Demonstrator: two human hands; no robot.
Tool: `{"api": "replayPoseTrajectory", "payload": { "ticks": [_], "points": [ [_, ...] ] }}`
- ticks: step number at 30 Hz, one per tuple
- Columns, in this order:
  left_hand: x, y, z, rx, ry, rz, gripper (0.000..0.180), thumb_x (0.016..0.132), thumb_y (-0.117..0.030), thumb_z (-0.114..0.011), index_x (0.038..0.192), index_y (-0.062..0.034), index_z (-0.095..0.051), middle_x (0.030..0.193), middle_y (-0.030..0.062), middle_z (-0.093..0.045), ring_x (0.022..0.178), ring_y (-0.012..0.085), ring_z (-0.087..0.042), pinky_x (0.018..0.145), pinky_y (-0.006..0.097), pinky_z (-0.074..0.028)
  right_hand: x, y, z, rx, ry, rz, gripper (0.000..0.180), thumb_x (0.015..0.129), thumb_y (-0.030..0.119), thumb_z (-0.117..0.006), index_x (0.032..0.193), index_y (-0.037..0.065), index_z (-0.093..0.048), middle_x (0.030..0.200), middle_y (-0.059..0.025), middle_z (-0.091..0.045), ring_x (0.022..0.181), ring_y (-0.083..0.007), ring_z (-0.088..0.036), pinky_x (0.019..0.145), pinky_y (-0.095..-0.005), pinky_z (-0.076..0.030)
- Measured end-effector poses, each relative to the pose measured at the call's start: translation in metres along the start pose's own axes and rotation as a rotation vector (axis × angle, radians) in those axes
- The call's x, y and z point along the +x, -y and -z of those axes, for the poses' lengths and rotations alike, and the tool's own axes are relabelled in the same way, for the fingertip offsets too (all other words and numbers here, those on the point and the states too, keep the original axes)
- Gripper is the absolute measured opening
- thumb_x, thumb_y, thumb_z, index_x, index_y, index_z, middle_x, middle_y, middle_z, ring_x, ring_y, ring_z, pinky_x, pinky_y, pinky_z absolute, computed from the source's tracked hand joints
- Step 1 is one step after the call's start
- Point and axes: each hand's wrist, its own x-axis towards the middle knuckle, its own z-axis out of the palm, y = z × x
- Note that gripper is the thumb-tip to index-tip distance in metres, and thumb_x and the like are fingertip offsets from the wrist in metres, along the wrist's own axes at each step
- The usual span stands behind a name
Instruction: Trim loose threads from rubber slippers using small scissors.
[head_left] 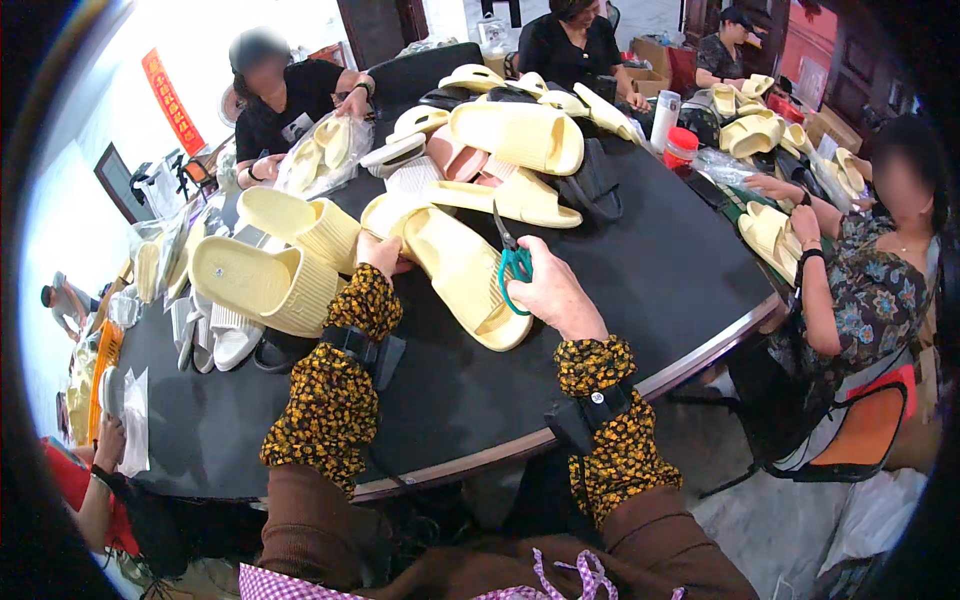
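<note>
Forward, right hand (pixel 560 292) around scissors (pixel 513 252)

Pale yellow slipper (pixel 450 257) slants diagonally; scissors (pixel 514 260) (teal-handled) at its right edge.

Gold characters (pixel 170 95) are running down a red banner (pixel 172 104) at upper left; small round white labels (pixel 219 272) are marking a yellow slipper (pixel 262 286), left of centre, and a black wrist device (pixel 573 422), lower right of centre.

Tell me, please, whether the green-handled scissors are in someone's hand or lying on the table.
In hand: the person's right hand grips the green-handled scissors, their dark blades pointing away from it.
</note>
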Motion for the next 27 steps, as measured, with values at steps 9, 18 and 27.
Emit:
{"api": "replayPoseTrajectory", "payload": {
  "ticks": [9, 18, 27],
  "points": [
    [-0.037, -0.049, 0.018, -0.064, 0.039, -0.242, 0.052, 0.078, 0.003, -0.054, 0.127, -0.0037, -0.037, 0.098, 0.0095, -0.061, 0.068, 0.0132, -0.060, 0.052, 0.024, -0.048, 0.008, -0.005, -0.012, 0.505, 0.129, 0.061, 0.051, 0.076, 0.003, -0.061, 0.122, -0.007, -0.043, 0.097, -0.0109, -0.061, 0.084, -0.0135, -0.060, 0.073, -0.0252, -0.048],
    [-0.051, -0.053, 0.039, 0.083, 0.136, -0.360, 0.069, 0.077, 0.007, -0.046, 0.140, -0.0042, -0.022, 0.100, 0.0092, -0.060, 0.068, 0.0105, -0.058, 0.054, 0.021, -0.048, 0.007, 0.004, -0.014, 0.912, 0.245, 0.011, 0.067, 0.065, 0.001, -0.075, 0.123, -0.009, -0.043, 0.097, -0.0118, -0.059, 0.084, -0.0155, -0.058, 0.078, -0.0270, -0.048],
    [-0.085, -0.083, 0.048, 0.020, 0.296, -0.353, 0.071, 0.077, 0.006, -0.045, 0.142, -0.0034, -0.019, 0.113, 0.0146, -0.056, 0.092, 0.0197, -0.062, 0.074, 0.029, -0.052, 0.005, 0.008, -0.010, 1.022, 0.433, 0.075, 0.067, 0.066, 0.006, -0.078, 0.123, -0.004, -0.044, 0.106, -0.0083, -0.057, 0.095, -0.0138, -0.056, 0.086, -0.0267, -0.046]
  ]
}}
